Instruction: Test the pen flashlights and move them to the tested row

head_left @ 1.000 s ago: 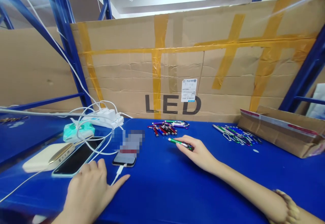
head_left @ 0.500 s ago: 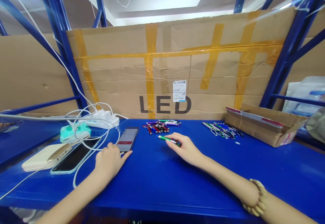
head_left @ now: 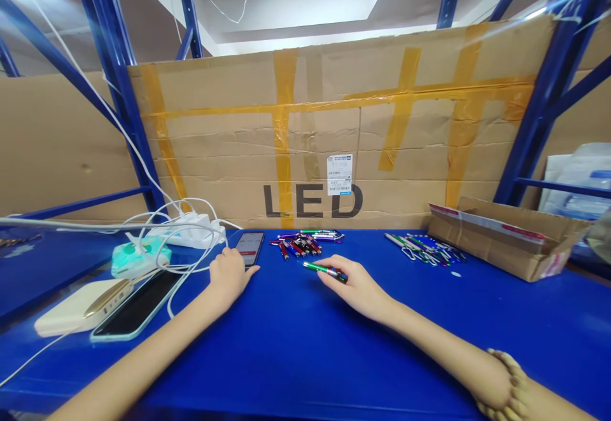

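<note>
My right hand [head_left: 356, 286] holds a slim green metal pen-like stick [head_left: 316, 268] with a dark end, pinched between thumb and fingers just above the blue table. At the near end of a dark smartphone [head_left: 251, 247] rests my left hand [head_left: 228, 281], its fingers curled and its thumb out to the right; it covers the phone's lower part. Beyond my right hand lies a pile of red, blue and dark pen-like sticks [head_left: 301, 245]. Farther right is a second pile of green, silver and blue sticks with metal clips [head_left: 424, 249].
A long open cardboard box [head_left: 496, 236] stands at the right. On the left are tangled white cables, a power strip [head_left: 191, 230], a teal-and-white charger [head_left: 140, 255], a cream power bank [head_left: 71, 310] and another phone [head_left: 138, 306]. A large cardboard sheet [head_left: 229, 147] walls the back.
My left hand and the smartphone have moved away from me and a little to the right. My right hand still holds the green stick, almost unmoved. The view has tilted slightly.
</note>
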Tool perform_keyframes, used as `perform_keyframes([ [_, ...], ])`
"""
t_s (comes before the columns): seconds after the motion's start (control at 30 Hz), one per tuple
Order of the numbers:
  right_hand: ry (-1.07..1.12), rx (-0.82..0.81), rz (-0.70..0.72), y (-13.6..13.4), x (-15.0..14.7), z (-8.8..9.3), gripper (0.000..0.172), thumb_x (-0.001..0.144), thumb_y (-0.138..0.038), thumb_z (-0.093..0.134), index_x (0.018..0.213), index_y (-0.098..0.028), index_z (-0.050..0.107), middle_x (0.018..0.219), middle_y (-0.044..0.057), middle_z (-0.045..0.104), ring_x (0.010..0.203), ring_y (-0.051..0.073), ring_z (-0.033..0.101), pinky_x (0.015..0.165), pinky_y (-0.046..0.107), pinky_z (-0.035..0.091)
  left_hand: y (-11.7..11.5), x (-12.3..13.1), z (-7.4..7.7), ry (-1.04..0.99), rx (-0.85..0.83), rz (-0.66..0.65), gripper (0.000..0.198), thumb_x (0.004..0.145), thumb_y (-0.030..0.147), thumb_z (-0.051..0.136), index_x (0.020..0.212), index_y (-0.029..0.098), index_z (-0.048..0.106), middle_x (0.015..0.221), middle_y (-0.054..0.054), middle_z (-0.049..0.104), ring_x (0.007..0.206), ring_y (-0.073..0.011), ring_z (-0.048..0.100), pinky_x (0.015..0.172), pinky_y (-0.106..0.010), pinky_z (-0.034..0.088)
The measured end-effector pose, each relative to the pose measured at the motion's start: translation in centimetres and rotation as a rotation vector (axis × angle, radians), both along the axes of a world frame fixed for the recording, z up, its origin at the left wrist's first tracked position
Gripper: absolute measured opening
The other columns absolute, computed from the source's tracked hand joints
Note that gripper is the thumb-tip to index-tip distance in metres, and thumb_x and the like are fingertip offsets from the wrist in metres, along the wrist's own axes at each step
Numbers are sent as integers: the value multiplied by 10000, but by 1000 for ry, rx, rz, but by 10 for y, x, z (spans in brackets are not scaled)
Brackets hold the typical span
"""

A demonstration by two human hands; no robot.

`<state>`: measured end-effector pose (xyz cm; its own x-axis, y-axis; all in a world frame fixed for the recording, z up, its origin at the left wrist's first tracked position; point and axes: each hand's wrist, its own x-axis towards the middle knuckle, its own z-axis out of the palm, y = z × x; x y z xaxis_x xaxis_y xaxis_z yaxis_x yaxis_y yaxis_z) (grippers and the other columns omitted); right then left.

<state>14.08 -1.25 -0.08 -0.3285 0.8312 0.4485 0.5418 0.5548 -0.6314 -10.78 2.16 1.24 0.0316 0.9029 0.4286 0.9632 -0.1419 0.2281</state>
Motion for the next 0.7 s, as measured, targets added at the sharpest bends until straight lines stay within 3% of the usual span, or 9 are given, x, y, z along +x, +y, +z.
perform_keyframes([
  [0.07,-16,5,12,1,-1,-2,243,899,-257,533,1079,-190,682,975,67,692,853,197,643,764,330,495,-9,12,4,0,-17,-38,748,819,610,406,1096,-67,561,1099,-392,571,1051,-506,567,822,-612,439],
  [0.1,-33,15,27,1,-1,-3,241,901,-253,536,1084,-193,682,973,67,689,851,196,642,773,332,497,-14,20,6,-6,-34,-103,705,821,616,418,1147,5,551,1153,-313,591,1092,-439,574,896,-565,442],
  [0.13,-55,29,45,1,-1,-4,241,904,-247,537,1091,-195,680,971,68,685,853,195,639,785,336,497,-19,27,8,-38,-69,-214,635,853,606,375,1187,91,535,1191,-217,613,1115,-344,589,953,-487,450],
  [0.17,-79,45,63,1,-2,-5,243,906,-240,538,1099,-195,679,969,71,681,861,197,636,798,340,497,-22,34,9,-194,-154,-414,577,899,560,316,1245,134,493,1276,-174,582,1193,-286,552,1017,-447,422],
  [0.23,-116,65,87,2,-1,-7,250,908,-230,541,1114,-187,676,963,78,669,859,197,632,810,343,499,-25,46,7,-448,-273,-682,568,934,540,245,1332,175,422,1424,-133,475,1335,-232,426,1119,-421,326],
  [0.3,-118,39,100,2,0,-7,254,915,-228,533,1123,-185,672,946,74,652,760,170,632,762,320,514,-22,54,1,-625,-301,-837,584,939,541,258,1388,183,364,1498,-119,385,1405,-227,321,1166,-433,238],
  [0.43,-99,-37,111,3,6,-5,235,929,-238,505,1092,-192,667,890,51,653,633,138,614,703,294,524,-13,59,-18,-831,-335,-923,595,941,539,261,1426,200,318,1534,-107,326,1434,-249,255,1182,-472,171],
  [0.6,-87,-163,89,3,8,-5,239,946,-266,463,1081,-187,643,854,44,708,736,183,657,731,307,523,-17,51,-27,-898,-393,-856,587,943,531,249,1443,231,315,1558,-83,286,1439,-263,235,1171,-483,170],
  [0.7,-87,-187,100,2,5,-6,265,949,-275,457,1115,-211,653,1030,60,711,891,201,666,846,330,510,-20,46,-28,-941,-364,-872,586,941,514,232,1445,231,324,1552,-75,304,1440,-272,227,1147,-474,212],
])
